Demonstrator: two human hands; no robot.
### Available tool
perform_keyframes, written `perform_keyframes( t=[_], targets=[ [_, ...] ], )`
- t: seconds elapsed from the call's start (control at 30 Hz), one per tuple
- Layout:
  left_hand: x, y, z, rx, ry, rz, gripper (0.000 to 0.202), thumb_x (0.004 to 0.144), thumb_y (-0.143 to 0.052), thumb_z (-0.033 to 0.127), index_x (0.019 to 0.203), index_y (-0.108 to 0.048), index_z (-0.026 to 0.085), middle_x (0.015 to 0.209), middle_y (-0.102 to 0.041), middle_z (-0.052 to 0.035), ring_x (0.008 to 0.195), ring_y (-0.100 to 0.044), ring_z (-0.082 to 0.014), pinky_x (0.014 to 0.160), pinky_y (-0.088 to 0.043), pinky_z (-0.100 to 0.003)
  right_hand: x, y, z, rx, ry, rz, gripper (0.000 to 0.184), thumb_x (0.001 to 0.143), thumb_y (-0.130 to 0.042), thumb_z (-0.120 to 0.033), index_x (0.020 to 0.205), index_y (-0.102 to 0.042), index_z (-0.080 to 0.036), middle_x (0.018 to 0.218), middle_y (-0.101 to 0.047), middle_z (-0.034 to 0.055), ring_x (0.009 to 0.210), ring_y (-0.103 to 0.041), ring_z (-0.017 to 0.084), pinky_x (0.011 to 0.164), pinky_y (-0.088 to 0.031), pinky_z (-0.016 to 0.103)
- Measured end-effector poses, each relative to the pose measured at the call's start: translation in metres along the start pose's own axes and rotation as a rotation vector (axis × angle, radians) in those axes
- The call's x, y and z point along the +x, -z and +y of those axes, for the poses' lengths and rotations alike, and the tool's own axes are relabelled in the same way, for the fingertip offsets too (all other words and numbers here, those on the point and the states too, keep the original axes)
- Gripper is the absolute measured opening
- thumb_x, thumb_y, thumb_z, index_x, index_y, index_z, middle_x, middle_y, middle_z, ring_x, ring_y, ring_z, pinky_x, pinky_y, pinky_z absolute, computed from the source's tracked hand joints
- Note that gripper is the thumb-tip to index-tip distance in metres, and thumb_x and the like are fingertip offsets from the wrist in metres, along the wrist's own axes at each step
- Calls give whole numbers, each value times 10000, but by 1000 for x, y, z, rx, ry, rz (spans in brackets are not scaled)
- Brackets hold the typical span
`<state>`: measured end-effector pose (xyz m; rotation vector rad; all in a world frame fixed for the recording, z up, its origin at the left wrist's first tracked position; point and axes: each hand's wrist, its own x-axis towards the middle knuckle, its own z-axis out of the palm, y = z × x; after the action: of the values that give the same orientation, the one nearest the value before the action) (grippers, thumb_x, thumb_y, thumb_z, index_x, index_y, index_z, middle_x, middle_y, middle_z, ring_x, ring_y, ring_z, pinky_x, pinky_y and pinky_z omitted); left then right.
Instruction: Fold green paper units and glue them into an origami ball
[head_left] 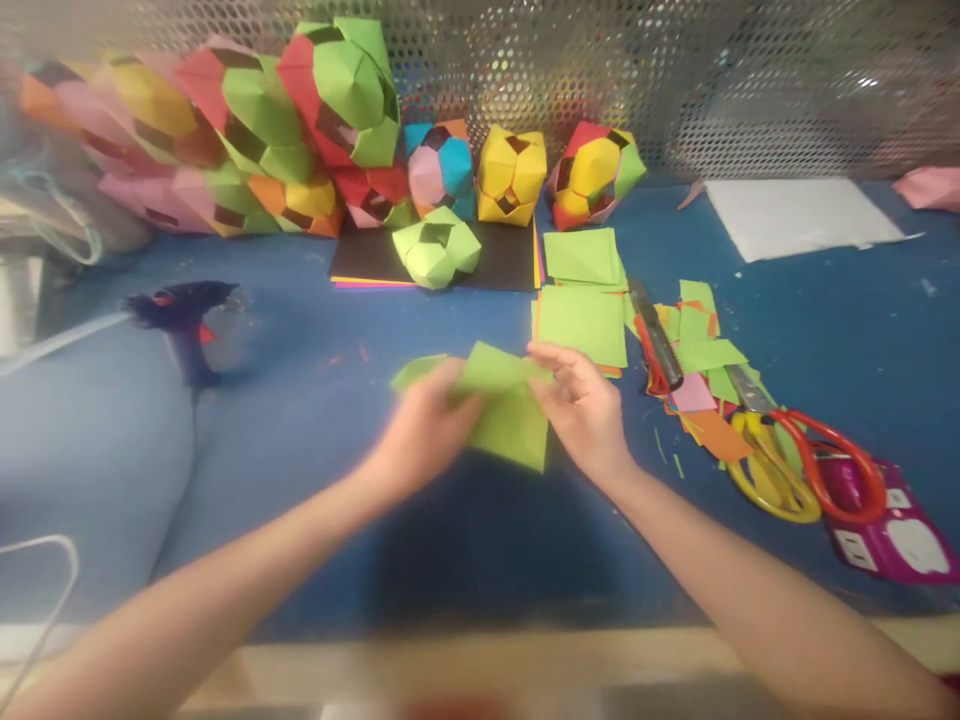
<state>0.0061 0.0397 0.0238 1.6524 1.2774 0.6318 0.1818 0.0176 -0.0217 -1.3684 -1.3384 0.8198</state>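
Observation:
A green square of paper (516, 425) hangs between my hands above the blue table, its upper edge bent or folded. My left hand (426, 420), slightly blurred, pinches its left side between thumb and fingers. On the opposite edge, my right hand (589, 408) grips the sheet by its upper right corner. Another green paper piece (417, 371) pokes out behind my left hand; whether it is held or lies on the table I cannot tell. Beyond my hands, a light green folded paper ball (437, 250) rests on black sheets (510, 262).
Stacked green squares (581, 325) lie beyond my right hand. Rightward are a box cutter (656, 335), paper scraps (701, 340), red-handled scissors (832, 465), yellow-handled scissors (772, 475) and a purple packet (892, 520). A glue gun (187, 330) stands left. Coloured paper balls (345, 95) line the perforated back panel (600, 70).

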Motion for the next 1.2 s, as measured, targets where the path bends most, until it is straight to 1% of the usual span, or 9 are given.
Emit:
perform_keyframes(
  t=[0.13,0.33,0.47,0.67,0.8,0.9,0.97,1.1,1.2],
  targets=[
    [5,-16,-15,-296,14,88,243,813,-500,218,1027,-567,128,1001,-649,-80,861,-610,-179,739,-508,-299,3,0,5,71,-46,107,359,815,-587,-362,1132,-512,-211,1163,-608,98,1056,-587,192,860,-512,321],
    [-1,-26,-28,-468,52,32,312,823,-546,292,1097,-566,145,1108,-646,-93,1023,-599,-225,847,-505,-344,-1,-1,9,170,-195,28,398,808,-588,-387,1153,-487,-217,916,-647,41,822,-620,161,724,-524,285],
    [-2,-22,-27,-571,108,8,318,821,-571,318,1099,-581,165,1073,-664,-80,997,-620,-227,867,-497,-354,-3,-1,2,145,-208,47,391,781,-620,-380,1125,-521,-221,758,-580,-14,691,-563,127,633,-491,245],
    [-3,-21,-29,-688,198,-15,335,792,-620,350,1077,-588,176,997,-679,-82,884,-650,-237,767,-524,-353,-9,-3,-9,194,-165,17,435,806,-601,-358,1206,-468,-250,796,-564,-8,699,-551,124,615,-476,245],
    [-5,-20,-31,-611,122,65,293,806,-598,329,1067,-582,194,967,-666,-59,898,-629,-212,778,-509,-339,-8,2,-12,89,-100,-56,449,822,-568,-308,1251,-456,-235,757,-550,-12,630,-516,115,560,-455,240],
    [-6,-20,-32,-408,1,185,245,801,-593,286,1032,-593,204,1010,-644,-46,930,-598,-189,797,-484,-319,-3,13,-14,-83,-24,-143,435,826,-527,-252,1257,-490,-213,783,-570,0,626,-511,111,574,-460,248],
    [-7,-21,-33,-257,-47,212,206,795,-585,234,998,-601,204,997,-646,-34,914,-592,-171,809,-466,-312,1,19,-14,-183,4,-184,453,825,-505,-230,1276,-491,-204,832,-591,16,662,-536,119,603,-473,259],
    [-9,-24,-36,-85,-58,194,165,773,-544,128,917,-591,195,875,-650,-6,782,-590,-131,743,-460,-283,4,22,-15,-277,-48,-273,588,786,-555,-233,1354,-412,-189,944,-627,54,811,-604,170,695,-512,297],
    [-8,-25,-35,-32,-108,249,172,747,-538,92,886,-564,189,891,-640,-14,809,-595,-138,715,-468,-274,2,18,-14,-334,-99,-323,700,759,-586,-205,1406,-318,-197,960,-642,58,853,-624,199,747,-532,343]
  ],
)
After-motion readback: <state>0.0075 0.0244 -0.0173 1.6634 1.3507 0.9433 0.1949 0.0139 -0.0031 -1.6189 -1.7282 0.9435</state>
